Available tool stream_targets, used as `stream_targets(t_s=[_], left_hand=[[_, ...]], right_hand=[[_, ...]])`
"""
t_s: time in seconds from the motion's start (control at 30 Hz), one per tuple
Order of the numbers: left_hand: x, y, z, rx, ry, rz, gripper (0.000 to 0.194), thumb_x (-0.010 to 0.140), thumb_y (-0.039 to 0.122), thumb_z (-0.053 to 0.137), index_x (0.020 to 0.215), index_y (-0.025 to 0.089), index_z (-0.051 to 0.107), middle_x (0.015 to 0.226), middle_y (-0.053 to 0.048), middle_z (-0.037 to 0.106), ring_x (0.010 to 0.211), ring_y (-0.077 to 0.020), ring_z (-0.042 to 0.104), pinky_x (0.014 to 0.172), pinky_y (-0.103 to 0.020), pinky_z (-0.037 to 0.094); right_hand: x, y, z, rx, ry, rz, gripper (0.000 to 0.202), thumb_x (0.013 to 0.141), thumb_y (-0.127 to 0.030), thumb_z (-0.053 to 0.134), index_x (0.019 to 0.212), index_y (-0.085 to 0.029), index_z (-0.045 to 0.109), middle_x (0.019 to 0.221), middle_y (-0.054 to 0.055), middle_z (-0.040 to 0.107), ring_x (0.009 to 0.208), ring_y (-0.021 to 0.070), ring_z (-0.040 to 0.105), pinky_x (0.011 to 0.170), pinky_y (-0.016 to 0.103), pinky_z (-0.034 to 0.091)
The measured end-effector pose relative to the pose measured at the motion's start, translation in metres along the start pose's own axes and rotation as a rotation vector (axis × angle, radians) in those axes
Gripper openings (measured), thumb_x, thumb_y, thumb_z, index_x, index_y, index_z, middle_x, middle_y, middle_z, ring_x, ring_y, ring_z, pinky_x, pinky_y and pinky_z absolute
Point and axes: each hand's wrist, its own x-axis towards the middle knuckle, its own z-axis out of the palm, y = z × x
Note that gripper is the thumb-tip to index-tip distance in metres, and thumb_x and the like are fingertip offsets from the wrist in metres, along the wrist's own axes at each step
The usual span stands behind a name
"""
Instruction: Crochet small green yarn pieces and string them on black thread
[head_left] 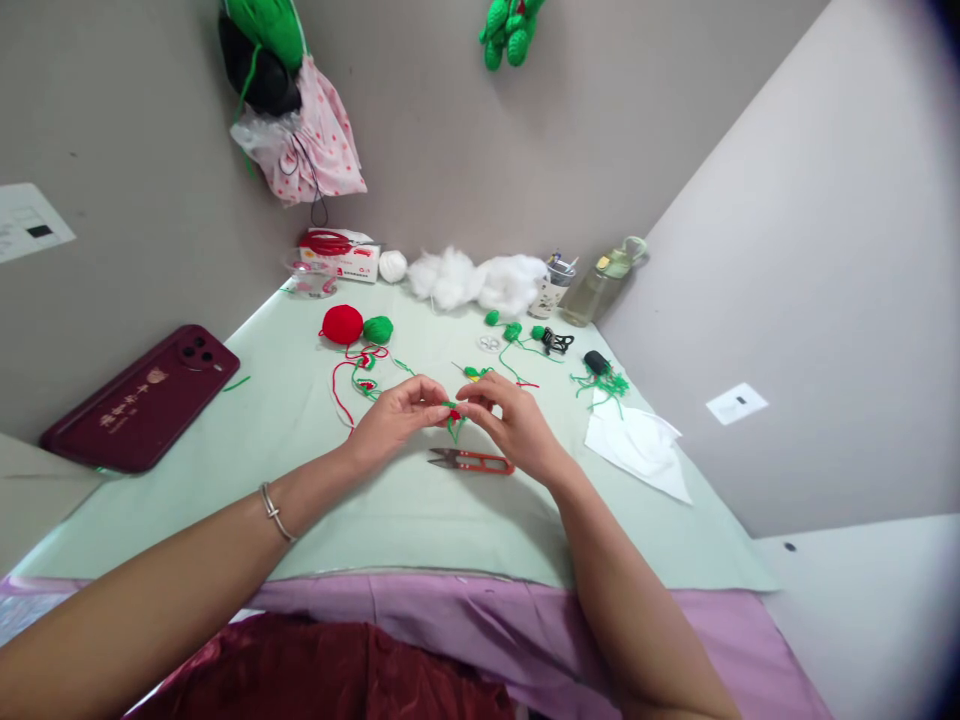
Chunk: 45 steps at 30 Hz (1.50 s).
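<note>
Above the middle of the table, my left hand (405, 415) and my right hand (506, 415) meet with fingertips pinched on a small red and green crocheted piece (454, 413). Green yarn ends hang down from it. My fingers hide part of the piece. Just below lie orange-handled thread snips (472, 461), blades pointing left. Behind my right hand rests something thin with a yellow part (472, 375), partly covered by green yarn. Left of my left hand are small crocheted pieces (366, 385) in red, white and green, with loose yarn around them.
A red yarn ball (343, 324) and a green yarn ball (378, 329) sit at the back left. White stuffing (480, 283), a pen holder (551, 290) and a bottle (600, 285) line the wall. A phone (142, 400) leans at left; white cloth (637, 445) lies at right.
</note>
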Motion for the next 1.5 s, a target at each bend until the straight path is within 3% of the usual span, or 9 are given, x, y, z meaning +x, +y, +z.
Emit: stream_targets(t_s=[0.33,0.57,0.77,0.9,1.07,1.4,1.5], left_hand=[[-0.001,0.003,0.003,0.015,0.073,0.004,0.019,0.079,0.031,0.072,0.084,0.019,0.059,0.086,0.001,0.058,0.082,-0.0146,0.056,0.078,-0.026,0.044],[-0.003,0.002,0.002,0.082,0.049,0.061,0.016,0.082,0.028,0.069,0.087,0.019,0.058,0.089,0.000,0.058,0.086,-0.0145,0.056,0.083,-0.027,0.043],[-0.003,0.003,0.002,0.035,0.005,0.060,0.023,0.078,0.029,0.074,0.096,0.019,0.063,0.099,-0.003,0.062,0.096,-0.0183,0.060,0.090,-0.031,0.045],[0.000,0.001,-0.001,0.051,0.007,0.060,0.019,0.079,0.029,0.074,0.092,0.019,0.064,0.090,-0.001,0.064,0.090,-0.0173,0.061,0.085,-0.029,0.045],[0.000,0.001,0.000,0.031,0.017,0.068,0.017,0.078,0.026,0.074,0.089,0.019,0.063,0.087,0.000,0.064,0.085,-0.0151,0.061,0.082,-0.028,0.045],[-0.001,0.003,0.001,0.071,-0.004,0.052,0.019,0.078,0.028,0.074,0.093,0.018,0.068,0.090,-0.002,0.067,0.086,-0.0166,0.062,0.083,-0.029,0.046],[0.000,0.003,-0.001,0.054,-0.013,0.000,0.021,0.081,0.032,0.072,0.097,0.018,0.069,0.092,-0.002,0.068,0.084,-0.0165,0.064,0.084,-0.030,0.047]], right_hand=[[0.000,-0.002,0.001,0.075,-0.111,0.081,0.018,0.089,-0.037,0.066,0.092,-0.019,0.067,0.085,0.003,0.061,0.074,0.0145,0.054,0.070,0.029,0.044],[0.001,-0.002,0.005,0.091,-0.036,0.040,0.016,0.091,-0.035,0.063,0.089,-0.020,0.066,0.082,0.002,0.061,0.073,0.0149,0.054,0.068,0.028,0.042],[0.001,-0.002,0.007,0.089,0.012,-0.018,0.023,0.091,-0.037,0.063,0.074,-0.021,0.063,0.071,0.001,0.058,0.070,0.0151,0.050,0.064,0.028,0.039],[0.001,-0.003,0.004,0.176,-0.032,0.045,0.018,0.089,-0.038,0.066,0.084,-0.020,0.067,0.080,0.002,0.063,0.073,0.0150,0.054,0.067,0.028,0.042],[0.001,-0.005,-0.005,0.242,-0.106,0.055,0.022,0.096,-0.033,0.054,0.096,-0.020,0.071,0.093,0.004,0.067,0.085,0.0156,0.058,0.075,0.028,0.044],[0.001,-0.004,0.001,0.245,-0.057,0.121,0.015,0.090,-0.030,0.062,0.083,-0.018,0.068,0.085,0.003,0.066,0.076,0.0138,0.057,0.071,0.027,0.045],[0.000,-0.003,-0.001,0.283,-0.054,0.104,0.019,0.095,-0.031,0.054,0.093,-0.019,0.068,0.083,0.002,0.064,0.077,0.0136,0.058,0.073,0.028,0.047]])
